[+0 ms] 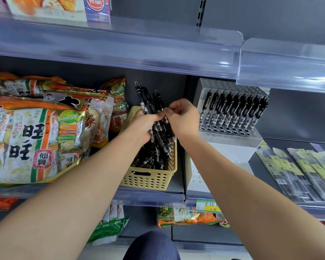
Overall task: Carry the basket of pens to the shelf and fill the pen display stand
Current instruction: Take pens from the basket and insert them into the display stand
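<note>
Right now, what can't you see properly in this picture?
Head view:
- Inside of the basket: mostly covered by the left hand and its bundle of pens.
- Which pen the right hand pinches: fingers overlap.
- Writing on the price tag: partly behind the right arm.

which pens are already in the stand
The upright row on the right; the rest are gripped in the left hand or loose in the yellow basket.
</note>
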Demonstrator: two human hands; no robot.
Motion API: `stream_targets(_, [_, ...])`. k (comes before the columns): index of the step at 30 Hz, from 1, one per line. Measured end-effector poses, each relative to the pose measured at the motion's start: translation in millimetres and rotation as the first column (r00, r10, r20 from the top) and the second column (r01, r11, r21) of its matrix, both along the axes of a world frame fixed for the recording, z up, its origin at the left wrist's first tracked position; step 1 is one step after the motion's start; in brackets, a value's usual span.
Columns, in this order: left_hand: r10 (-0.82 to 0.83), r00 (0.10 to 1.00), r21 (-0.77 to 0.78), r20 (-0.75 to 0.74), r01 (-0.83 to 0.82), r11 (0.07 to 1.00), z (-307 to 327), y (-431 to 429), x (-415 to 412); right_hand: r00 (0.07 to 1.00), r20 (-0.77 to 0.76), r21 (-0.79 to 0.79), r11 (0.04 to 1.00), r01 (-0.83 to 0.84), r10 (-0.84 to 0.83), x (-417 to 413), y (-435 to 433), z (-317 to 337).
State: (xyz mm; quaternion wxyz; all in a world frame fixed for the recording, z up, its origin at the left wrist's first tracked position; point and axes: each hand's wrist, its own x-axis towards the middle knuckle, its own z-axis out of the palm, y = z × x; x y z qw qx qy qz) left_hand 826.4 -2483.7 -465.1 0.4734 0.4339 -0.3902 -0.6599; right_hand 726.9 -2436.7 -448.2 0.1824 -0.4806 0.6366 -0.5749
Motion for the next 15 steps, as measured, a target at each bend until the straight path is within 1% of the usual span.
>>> stream_targets(2, [0.027, 0.998, 0.034, -0.052, -0.025, 0.999, 2, -7, 4, 0.990, -0.139, -0.038, 0.999, 0.001, -0.006, 3, 7, -3])
stream_targets(3, [0.028, 0.996, 0.054, -0.082, -0.024, 0.998, 4, -10, 5, 0.985, -0.174, -0.033, 0.999, -0.004, -0.002, 4, 11, -5])
stream_targets(4, [0.028, 0.993, 0.074, -0.113, -0.019, 0.997, 4, -14, 7, 0.985, -0.173, -0.018, 1.000, -0.001, -0.002, 5, 14, -7])
stream_targets(5, [0.042, 0.989, 0.103, -0.141, -0.027, 0.994, 5, -17, 10, 0.992, -0.123, 0.006, 1.000, -0.001, 0.001, 5, 16, -9])
stream_targets(6, [0.067, 0.984, 0.119, -0.165, -0.047, 0.992, 4, -21, 12, 0.999, -0.030, 0.042, 0.999, -0.016, 0.017, 4, 16, -12])
stream_targets(7, [0.093, 0.977, 0.130, -0.193, -0.068, 0.989, 4, -23, 14, 0.994, 0.092, 0.090, 0.994, -0.065, 0.056, 3, 17, -13])
stream_targets(9, [0.141, 0.964, 0.152, -0.224, -0.108, 0.982, 5, -26, 20, 0.932, 0.316, 0.212, 0.944, -0.251, 0.177, -1, 18, -16])
stream_targets(11, [0.205, 0.948, 0.180, -0.244, -0.163, 0.970, 3, -30, 25, 0.838, 0.476, 0.293, 0.850, -0.438, 0.267, -2, 18, -21])
stream_targets(13, [0.256, 0.929, 0.194, -0.269, -0.208, 0.959, -3, -32, 30, 0.786, 0.544, 0.329, 0.787, -0.522, 0.294, -3, 16, -23])
stream_targets(15, [0.292, 0.914, 0.197, -0.282, -0.242, 0.950, -11, -39, 34, 0.764, 0.581, 0.353, 0.759, -0.548, 0.281, -7, 14, -22])
